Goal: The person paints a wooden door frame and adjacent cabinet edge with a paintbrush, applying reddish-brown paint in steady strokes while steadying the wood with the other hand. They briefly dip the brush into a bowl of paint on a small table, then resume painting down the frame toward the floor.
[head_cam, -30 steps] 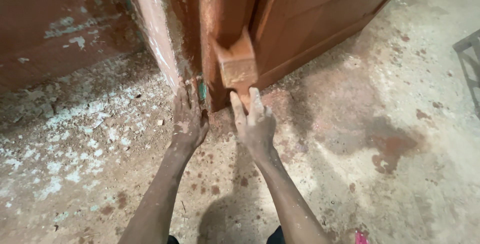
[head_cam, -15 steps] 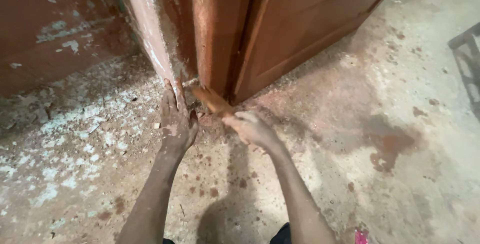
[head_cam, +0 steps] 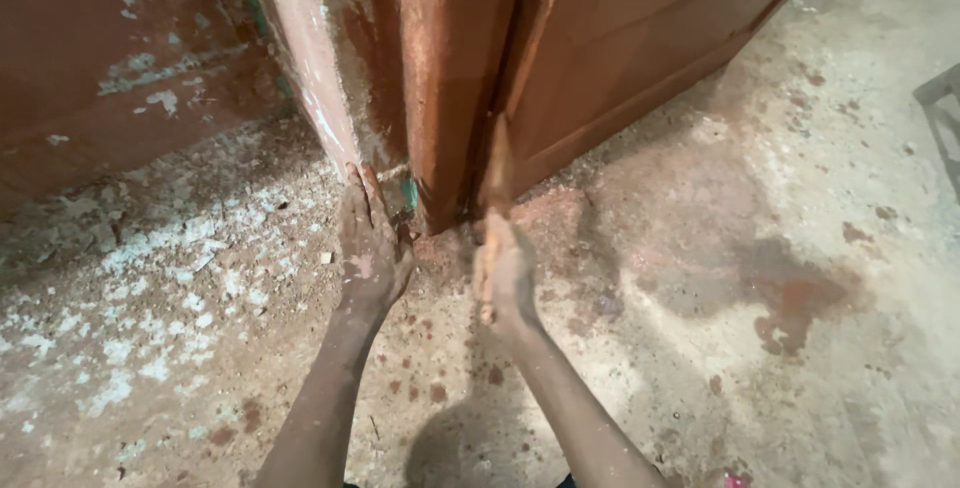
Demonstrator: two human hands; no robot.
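rough concrete floor (head_cam: pixel 700 348), pale grey, stained with rust-red blotches and scattered red grit; white paint flecks thick toward the left edge of the floor. upright wooden post (head_cam: pixel 450 78), reddish-brown, worn and dusty, standing on the floor near the top centre. plastered wall edge (head_cam: pixel 300 58) just left of the post, pinkish-white, chipped. panelled wooden door (head_cam: pixel 640 38) to the right of the post, smooth brown, angled away toward the top right corner. small teal object (head_cam: pixel 408 193) at the foot of the post, kind not clear.

left hand (head_cam: pixel 370 243) laid flat on the floor at the base of the wall edge, fingers straight and close together, tips touching the plaster; palm down, nothing held. skin dusted with red powder.

right hand (head_cam: pixel 503 273) at the foot of the post, closed around the lower end of a wood piece (head_cam: pixel 496 168), thin, flat, orange-brown, seen edge-on. piece standing near upright in the gap between post and door, upper end against the post's right side, lower end inside the grip just above the floor. fingers curled tight, thumb side up; motion blur on the hand, exact finger placement cannot be told.

dark metal frame (head_cam: pixel 940 113) at the right edge of the floor, partly cut off.
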